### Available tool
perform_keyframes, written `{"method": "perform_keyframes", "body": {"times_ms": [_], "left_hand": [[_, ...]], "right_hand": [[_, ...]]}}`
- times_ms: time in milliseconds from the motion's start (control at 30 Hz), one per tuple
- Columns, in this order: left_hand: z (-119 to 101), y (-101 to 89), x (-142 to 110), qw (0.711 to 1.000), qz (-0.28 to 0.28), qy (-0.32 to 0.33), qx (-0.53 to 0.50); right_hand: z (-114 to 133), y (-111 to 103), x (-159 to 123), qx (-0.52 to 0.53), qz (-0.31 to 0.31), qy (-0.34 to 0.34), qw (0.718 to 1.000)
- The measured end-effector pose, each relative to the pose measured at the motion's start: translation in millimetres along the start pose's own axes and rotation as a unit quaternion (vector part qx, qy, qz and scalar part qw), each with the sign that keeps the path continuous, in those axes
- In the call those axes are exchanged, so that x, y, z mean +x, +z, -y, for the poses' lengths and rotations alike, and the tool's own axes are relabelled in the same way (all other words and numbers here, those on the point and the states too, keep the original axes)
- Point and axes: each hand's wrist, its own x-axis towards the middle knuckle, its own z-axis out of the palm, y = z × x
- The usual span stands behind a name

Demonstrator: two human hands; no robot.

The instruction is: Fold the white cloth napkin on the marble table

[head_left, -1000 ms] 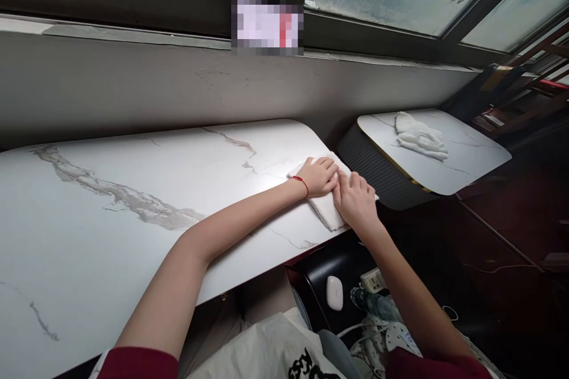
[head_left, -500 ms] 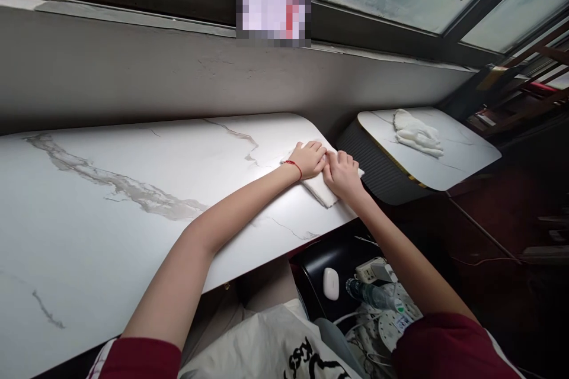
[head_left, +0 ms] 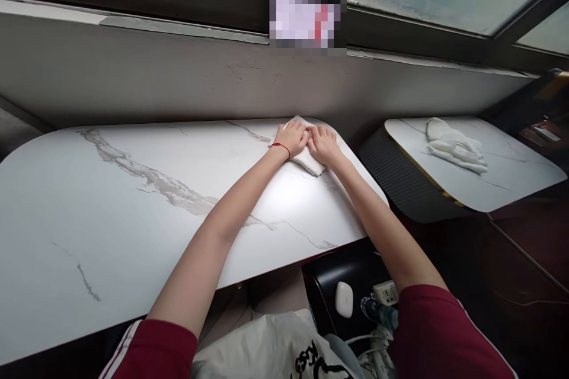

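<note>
A folded white cloth [head_left: 311, 163] lies against the marble-patterned white tabletop [head_left: 249, 160], close to its far right corner. My left hand [head_left: 292, 136], with a red string around the wrist, bears down on the cloth's left part, fingers together and closed on it. Right beside it, my right hand [head_left: 323, 143] grips the cloth's right part with bent fingers. The two hands touch or nearly touch at the thumbs. Parts of the cloth under the palms are hidden.
A second white cloth [head_left: 456, 145] lies crumpled on a smaller side table [head_left: 511, 160] at the right. Below the near edge, a white case [head_left: 344, 299], a plastic bottle [head_left: 380, 312] and a power strip [head_left: 386, 293] rest on a black surface. A grey wall [head_left: 178, 77] runs behind.
Both hands have slid the cloth away from me, from near the table's right end toward its back edge. The camera view has turned slightly left.
</note>
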Motion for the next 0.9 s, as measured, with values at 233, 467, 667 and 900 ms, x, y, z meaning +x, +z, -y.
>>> {"method": "perform_keyframes", "body": {"times_ms": [233, 467, 667, 900], "left_hand": [[18.5, -8.6, 1.2, 0.999, -0.018, -0.045, 0.005], [33.6, -9.7, 8.3, 0.999, -0.021, -0.039, 0.0], [31.8, -10.3, 0.0, 0.999, -0.025, -0.045, 0.005], [33.1, -15.4, -7.9, 0.999, -0.011, -0.029, 0.006]], "right_hand": [[15.8, 6.5, 27.2, 0.013, 0.013, -0.017, 1.0], [35.9, 11.3, 32.4, 0.013, -0.021, 0.06, 0.998], [42.8, 11.1, 24.6, 0.005, -0.047, 0.066, 0.997], [58.2, 11.0, 10.3, 0.01, -0.063, 0.107, 0.992]]}}
